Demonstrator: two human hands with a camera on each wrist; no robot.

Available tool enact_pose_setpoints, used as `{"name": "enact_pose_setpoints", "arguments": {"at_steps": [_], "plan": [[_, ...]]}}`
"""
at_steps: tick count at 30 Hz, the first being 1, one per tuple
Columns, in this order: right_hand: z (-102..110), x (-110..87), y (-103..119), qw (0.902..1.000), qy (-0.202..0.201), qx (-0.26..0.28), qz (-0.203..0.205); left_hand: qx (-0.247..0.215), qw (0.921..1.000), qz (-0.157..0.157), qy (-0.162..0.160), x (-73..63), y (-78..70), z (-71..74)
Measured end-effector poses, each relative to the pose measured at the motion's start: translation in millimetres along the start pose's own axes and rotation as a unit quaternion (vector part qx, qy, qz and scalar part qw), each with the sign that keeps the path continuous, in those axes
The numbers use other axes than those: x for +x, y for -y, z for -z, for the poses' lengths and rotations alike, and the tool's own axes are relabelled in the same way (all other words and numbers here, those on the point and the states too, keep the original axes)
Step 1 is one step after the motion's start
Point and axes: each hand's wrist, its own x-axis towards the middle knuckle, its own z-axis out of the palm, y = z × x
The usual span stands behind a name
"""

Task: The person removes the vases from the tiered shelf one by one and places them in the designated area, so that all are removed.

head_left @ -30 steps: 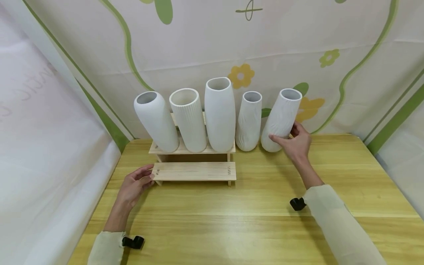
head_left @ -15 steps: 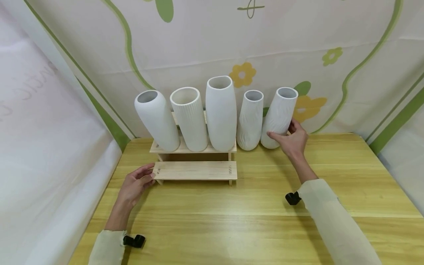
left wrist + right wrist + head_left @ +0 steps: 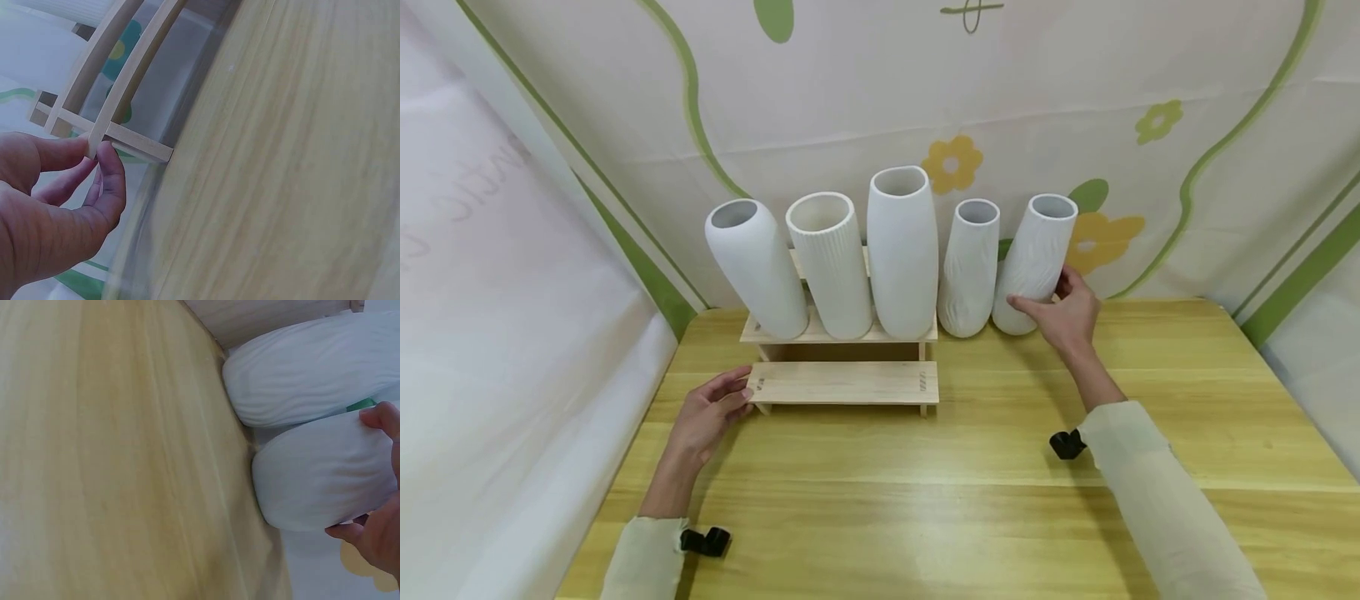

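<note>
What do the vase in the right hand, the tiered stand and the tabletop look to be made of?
Held vase: probably ceramic, matte white; its rippled relief shows no sharp glare.
Tiered stand: likely pale, unvarnished wood, by its fine grain and dull surface.
Tabletop: wood or wood-print laminate, I can't tell which; yellowish streaked grain, soft sheen.
</note>
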Motion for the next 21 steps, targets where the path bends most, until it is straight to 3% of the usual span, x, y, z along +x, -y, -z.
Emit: {"name": "enact_pose_setpoints", "arguments": {"at_steps": [7,21], "plan": [[4,1.0,-2,0.9993,0.032,-0.016,0.008,0.001,1.0,0.001,-0.002,0.0,-0.6,0.2],[-3,-4.1,-10,0.9988,0.01,0.042,-0.023,0.007,1.0,0.002,-0.003,-0.4,-1.1,-0.1]]}}
